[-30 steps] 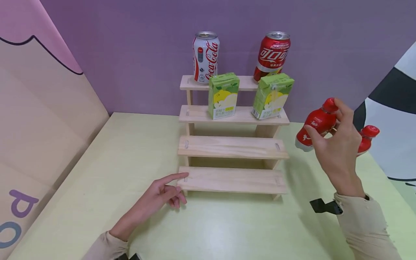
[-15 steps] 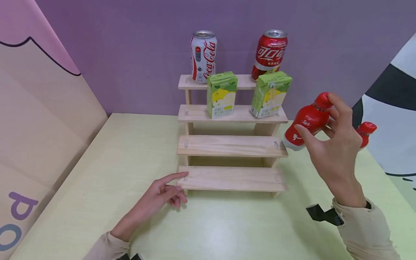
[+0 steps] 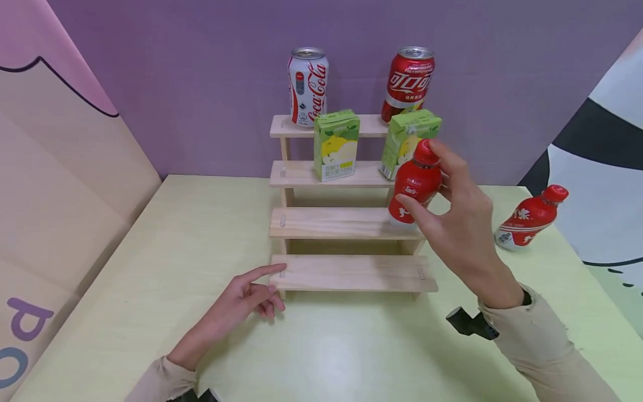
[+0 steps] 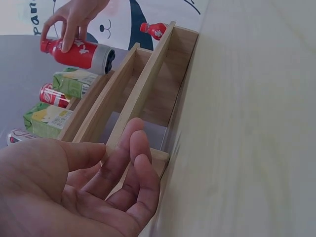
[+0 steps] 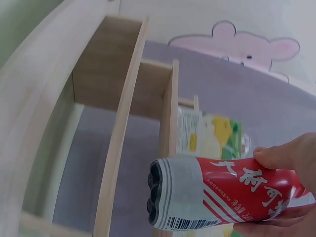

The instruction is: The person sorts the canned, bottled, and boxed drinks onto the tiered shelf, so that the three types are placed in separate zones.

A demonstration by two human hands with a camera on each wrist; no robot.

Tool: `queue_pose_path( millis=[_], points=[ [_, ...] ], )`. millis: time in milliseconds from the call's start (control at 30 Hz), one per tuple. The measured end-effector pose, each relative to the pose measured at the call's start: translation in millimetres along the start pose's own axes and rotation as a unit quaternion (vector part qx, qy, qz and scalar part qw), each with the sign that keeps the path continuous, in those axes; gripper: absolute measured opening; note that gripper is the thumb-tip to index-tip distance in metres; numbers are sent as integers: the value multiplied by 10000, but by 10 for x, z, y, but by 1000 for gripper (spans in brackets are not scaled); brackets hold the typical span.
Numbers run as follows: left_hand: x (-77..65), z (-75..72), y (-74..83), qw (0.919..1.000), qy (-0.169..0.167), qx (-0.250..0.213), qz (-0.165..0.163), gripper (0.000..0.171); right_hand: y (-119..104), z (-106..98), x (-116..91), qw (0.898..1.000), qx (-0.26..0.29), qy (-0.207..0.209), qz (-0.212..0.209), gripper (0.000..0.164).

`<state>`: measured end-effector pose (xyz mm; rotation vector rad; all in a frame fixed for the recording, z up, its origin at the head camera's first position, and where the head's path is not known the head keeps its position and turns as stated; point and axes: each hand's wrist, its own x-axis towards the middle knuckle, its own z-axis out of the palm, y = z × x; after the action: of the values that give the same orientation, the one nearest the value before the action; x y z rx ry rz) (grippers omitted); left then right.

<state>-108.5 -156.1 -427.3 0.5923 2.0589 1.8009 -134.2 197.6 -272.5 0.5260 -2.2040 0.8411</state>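
Observation:
My right hand (image 3: 459,223) grips a red plastic bottle (image 3: 414,184) by its upper part, with the thumb on the near side. The bottle is nearly upright, its base over the right end of the second-lowest step of a wooden stepped shelf (image 3: 346,273). In the right wrist view the bottle's dark lobed base (image 5: 155,192) shows, and I cannot tell whether it touches the board. My left hand (image 3: 246,298) holds the left end of the lowest step, index finger along its top and thumb at its edge (image 4: 111,143).
A white cola can (image 3: 308,89) and a red cola can (image 3: 409,84) stand on the top step. Two green juice cartons, one at left (image 3: 336,146) and one at right (image 3: 399,145), stand one step lower. Another red bottle (image 3: 532,218) stands on the table at right.
My right hand has carried the bottle leftward from beside the shelf to over the second-lowest step, turning it more upright. The other bottle is now fully uncovered. My left hand has stayed put.

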Motion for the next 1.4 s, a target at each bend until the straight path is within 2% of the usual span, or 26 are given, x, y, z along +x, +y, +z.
queue_pose_path(
  millis=[167,667,933,1233,1400],
  points=[
    [8,-8,-22,10000,-46,1,59,45,-129,170,38,9993,255,-264,-70,86],
    [25,-41,-23,9998,-114,-136,-15,47,-358,714,148,9916,1127,-468,-417,85],
    [17,-44,-17,9998,-75,-159,-71,46,-478,939,271,9888,1239,-498,-663,82],
    [-14,-52,-21,9998,-20,-75,-190,46,-535,1141,312,9893,1102,-696,-662,80],
    [14,-23,-25,9999,-46,-101,-91,46,-516,1176,305,9900,1045,-723,-620,80]
  ],
)
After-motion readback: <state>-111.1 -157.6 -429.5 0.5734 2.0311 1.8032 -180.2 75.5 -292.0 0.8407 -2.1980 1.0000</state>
